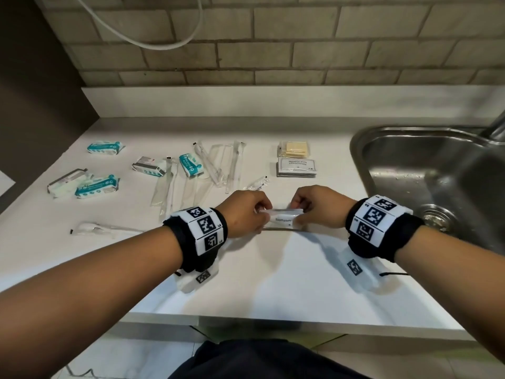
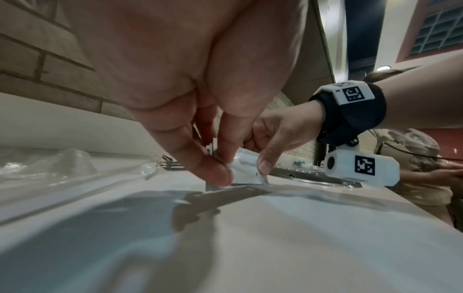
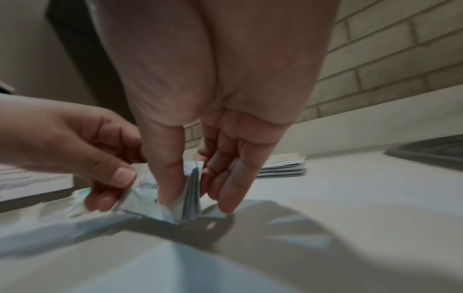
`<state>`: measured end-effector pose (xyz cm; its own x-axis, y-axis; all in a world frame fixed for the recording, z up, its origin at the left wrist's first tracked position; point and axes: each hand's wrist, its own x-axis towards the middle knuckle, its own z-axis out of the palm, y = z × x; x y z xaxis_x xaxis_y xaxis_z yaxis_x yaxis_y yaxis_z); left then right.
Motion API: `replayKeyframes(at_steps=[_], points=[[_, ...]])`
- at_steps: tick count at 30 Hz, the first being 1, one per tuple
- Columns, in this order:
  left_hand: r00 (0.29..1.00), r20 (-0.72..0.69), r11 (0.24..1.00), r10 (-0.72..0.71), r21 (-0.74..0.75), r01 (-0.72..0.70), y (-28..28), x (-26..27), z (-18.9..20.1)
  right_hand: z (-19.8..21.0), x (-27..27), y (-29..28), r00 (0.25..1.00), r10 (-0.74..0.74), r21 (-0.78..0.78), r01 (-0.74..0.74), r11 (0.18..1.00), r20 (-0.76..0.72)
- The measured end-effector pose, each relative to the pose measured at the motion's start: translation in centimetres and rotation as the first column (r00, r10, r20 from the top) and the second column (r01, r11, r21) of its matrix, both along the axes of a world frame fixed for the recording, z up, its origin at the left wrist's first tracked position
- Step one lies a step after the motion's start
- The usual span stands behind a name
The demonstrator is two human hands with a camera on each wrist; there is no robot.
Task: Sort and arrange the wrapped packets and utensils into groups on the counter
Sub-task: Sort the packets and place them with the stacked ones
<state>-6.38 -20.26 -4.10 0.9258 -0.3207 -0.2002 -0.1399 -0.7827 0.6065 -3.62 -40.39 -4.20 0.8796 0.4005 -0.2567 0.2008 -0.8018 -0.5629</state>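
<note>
A white counter (image 1: 273, 269) is shown part-sorted, with a steel sink (image 1: 426, 170) at three o'clock. Two groups are judged already formed at one o'clock: a stack of shampoo sachets (image 1: 297, 167) and, just behind it, a pack of yellow squares (image 1: 293, 149).

The larger share appears still unsorted. Clear-wrapped utensils (image 1: 207, 168) are left crossed and overlapping at eleven o'clock, with teal-and-white packets (image 1: 97, 186) scattered from nine to ten o'clock and one wrapped utensil (image 1: 101, 228) lying apart at nine o'clock.

At the centre, a small stack of toothpaste packets (image 1: 284, 218) is held on edge against the counter, apparently being squared up into a third group. Its left end is pinched between thumb and curled fingers of the left hand (image 1: 243, 212); its right end is pinched by the thumb and nearer fingers of the right hand (image 1: 318, 207), whose outer fingers are extended down beside the stack. How many packets are in the stack cannot be told.

By this reading, the toothpaste group is not yet set down, and the utensils and teal packets remain to be gathered.
</note>
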Motion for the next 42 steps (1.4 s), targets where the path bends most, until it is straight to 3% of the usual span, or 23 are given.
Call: replayKeyframes(at_steps=[6, 15, 28, 35, 42], points=[[0.998, 0.026, 0.998, 0.056, -0.042, -0.055, -2.2, 2.8, -0.3, 0.4, 2.3, -2.0, 0.979, -0.117, 0.097, 0.135, 0.986, -0.169], [0.988, -0.080, 0.989, 0.135, -0.057, -0.140, -4.5, 7.4, -1.5, -0.3, 5.6, -3.8, 0.914, -0.241, 0.152, 0.303, 0.941, -0.326], [0.982, -0.101, 0.985, 0.160, -0.042, -0.165, -5.9, 11.1, -3.0, -0.3, 8.2, -4.2, 0.882, -0.322, 0.105, 0.376, 0.921, -0.343], [0.990, -0.052, 0.991, 0.128, 0.045, -0.125, -5.7, 11.1, -3.3, -0.4, 8.2, -4.0, 0.900, -0.307, 0.076, 0.346, 0.935, -0.310], [0.987, -0.058, 0.989, 0.149, -0.003, -0.149, -5.2, 11.1, -3.2, 0.1, 7.8, -3.7, 0.926, -0.301, 0.007, 0.310, 0.951, -0.227]])
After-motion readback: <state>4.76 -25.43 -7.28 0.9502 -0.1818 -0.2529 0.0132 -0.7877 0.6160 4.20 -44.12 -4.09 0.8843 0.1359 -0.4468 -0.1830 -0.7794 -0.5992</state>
